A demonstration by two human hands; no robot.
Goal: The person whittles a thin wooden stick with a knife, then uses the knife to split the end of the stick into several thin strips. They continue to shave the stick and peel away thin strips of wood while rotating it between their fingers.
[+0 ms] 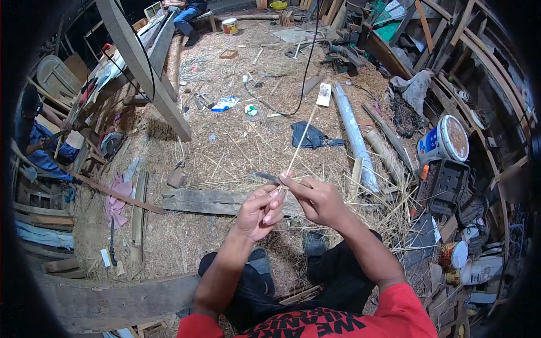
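Note:
My left hand [259, 213] is closed, thumb and fingertips pinching the lower end of a thin pale bamboo strip [301, 139]. The strip slants up and away from my fingers. Right beside it, my right hand [316, 201] is closed, its fingertips against the same end of the strip. A dark knife blade [265, 177] sticks out leftward from between my hands. Its handle is hidden, apparently inside my right hand. Both hands are held in front of my knees, above a weathered plank [203, 201] on the ground.
Straw and shavings cover the ground. Loose strips [389, 225] lie by my right knee. A white bucket [445, 139] and an open black tool case [442, 186] stand at the right. A wooden post [141, 62] slants across the left. Another person [51, 135] sits at far left.

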